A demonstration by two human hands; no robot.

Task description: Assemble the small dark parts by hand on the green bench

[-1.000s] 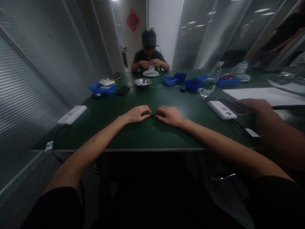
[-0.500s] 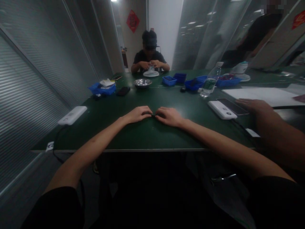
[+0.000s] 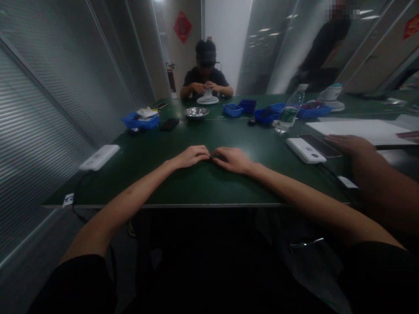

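Both my hands rest close together on the green table (image 3: 209, 183). My left hand (image 3: 194, 156) is closed, its fingertips pinched at one end of a small dark thing (image 3: 212, 157). My right hand (image 3: 231, 159) is closed too, with thumb and fingers pressed on the other end of it. The dark piece is thin and mostly covered by my fingers, so its kind cannot be made out.
White power banks (image 3: 100, 158) lie left and right (image 3: 305, 151), with a phone (image 3: 320, 145) by the right one. Farther off are a metal bowl (image 3: 196, 114), blue trays (image 3: 140, 122) and a water bottle (image 3: 290, 111). A co-worker's arm (image 3: 366, 157) reaches in at right; another person (image 3: 206, 78) sits opposite.
My hands stay in nearly the same place; the left fingers have closed together a little. In the background, a standing person has moved to the left.
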